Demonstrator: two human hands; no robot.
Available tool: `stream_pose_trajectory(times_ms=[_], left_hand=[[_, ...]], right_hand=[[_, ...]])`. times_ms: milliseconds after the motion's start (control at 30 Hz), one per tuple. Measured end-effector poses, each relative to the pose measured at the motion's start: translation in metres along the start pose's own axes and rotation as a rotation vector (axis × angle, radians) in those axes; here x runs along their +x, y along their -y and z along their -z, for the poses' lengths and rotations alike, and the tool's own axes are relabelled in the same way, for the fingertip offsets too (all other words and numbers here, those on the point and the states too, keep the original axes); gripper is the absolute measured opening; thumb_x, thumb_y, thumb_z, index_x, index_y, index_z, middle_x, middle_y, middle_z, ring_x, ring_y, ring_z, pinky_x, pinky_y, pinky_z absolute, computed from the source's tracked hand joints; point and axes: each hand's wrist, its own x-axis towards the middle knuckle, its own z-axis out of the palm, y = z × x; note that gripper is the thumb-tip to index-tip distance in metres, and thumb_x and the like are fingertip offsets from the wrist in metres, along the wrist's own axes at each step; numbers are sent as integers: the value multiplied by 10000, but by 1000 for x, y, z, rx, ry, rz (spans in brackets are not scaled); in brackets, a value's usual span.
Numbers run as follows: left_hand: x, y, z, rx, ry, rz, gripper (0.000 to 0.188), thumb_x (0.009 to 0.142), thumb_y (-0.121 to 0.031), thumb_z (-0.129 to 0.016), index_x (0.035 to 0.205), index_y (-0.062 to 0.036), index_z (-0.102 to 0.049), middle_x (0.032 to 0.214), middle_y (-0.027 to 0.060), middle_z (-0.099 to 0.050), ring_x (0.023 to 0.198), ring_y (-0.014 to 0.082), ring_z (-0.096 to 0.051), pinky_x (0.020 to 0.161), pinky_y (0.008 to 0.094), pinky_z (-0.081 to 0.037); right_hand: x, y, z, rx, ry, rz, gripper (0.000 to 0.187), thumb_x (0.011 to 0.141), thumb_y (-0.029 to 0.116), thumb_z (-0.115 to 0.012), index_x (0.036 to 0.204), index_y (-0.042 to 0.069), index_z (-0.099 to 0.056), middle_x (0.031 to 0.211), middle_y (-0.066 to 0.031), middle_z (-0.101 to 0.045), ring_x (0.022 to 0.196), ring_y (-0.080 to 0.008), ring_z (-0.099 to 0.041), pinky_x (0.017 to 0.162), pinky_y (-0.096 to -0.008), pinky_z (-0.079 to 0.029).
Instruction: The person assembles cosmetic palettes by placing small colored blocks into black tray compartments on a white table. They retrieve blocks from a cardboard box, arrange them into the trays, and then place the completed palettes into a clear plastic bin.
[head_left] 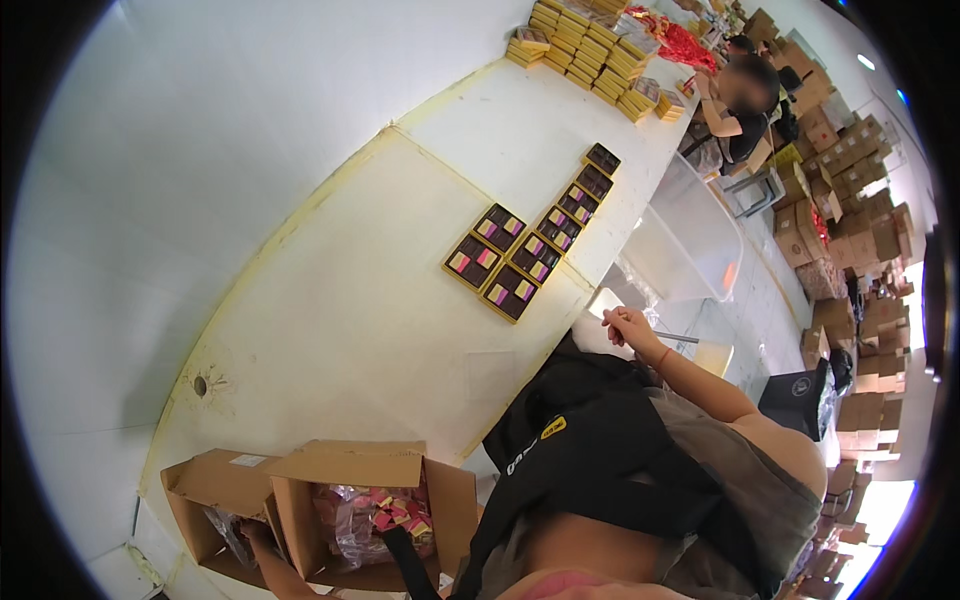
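Note:
My left hand (250, 531) reaches down into an open cardboard box (222, 475) at the lower left, next to a clear plastic bag (228, 530); its fingers are hidden there. Beside that box stands a second open carton (350, 463), holding a clear bag and many small pink and cream pieces (402, 512). My right hand (627, 328) is off the table's edge, its fingers curled in with nothing visible in them. Ahead of it on the table are several dark trays with gold rims (513, 290), grouped in short rows, most holding purple, pink and cream pieces.
Stacks of yellow-edged boxes (590, 50) and red wrapping (680, 42) fill the table's far end. A seated person (745, 110) works there. A translucent plastic bin (690, 225) stands beside the table. Many cardboard cartons (845, 165) are piled along the right.

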Motion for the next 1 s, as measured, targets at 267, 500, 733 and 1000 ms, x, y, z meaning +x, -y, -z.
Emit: stream_pose_trajectory(times_ms=[267, 500, 733, 1000], left_hand=[[-29, 23, -3, -366, -35, 58, 287, 929, -278, -548, 969, -22, -671, 866, 122, -671, 671, 240, -631, 489, 358, -478], [-16, 46, 35, -574, 203, 260, 227, 905, -204, -637, 968, 14, -647, 894, 101, -660, 665, 212, -606, 598, 380, -501], [-97, -94, 140, -1115, -99, 347, 298, 930, -227, -598, 1208, -123, -573, 930, 12, -614, 822, 104, -549, 641, 220, -430], [-327, -413, 146, -2262, 1341, 370, 260, 968, -97, -503, 1225, -57, -496, 877, 47, -492, 640, 101, -461, 418, 186, -362]], right_hand=[[11, 18, 3, 100, 37, -24, 376, 986, 381, -518, 848, 44, -614, 635, -16, -594, 537, -74, -541, 492, -211, -418], [21, 14, -12, 99, 122, -56, 364, 981, 374, -528, 859, 42, -616, 641, -8, -586, 547, -69, -538, 502, -203, -415], [24, 45, -20, 43, 242, -23, 207, 923, 220, -641, 991, 24, -642, 704, -35, -610, 606, -108, -589, 551, -226, -466], [18, 159, -124, 165, 997, 198, 349, 1009, 181, -475, 1320, 35, -537, 1005, -36, -640, 775, -70, -506, 687, -213, -428]])
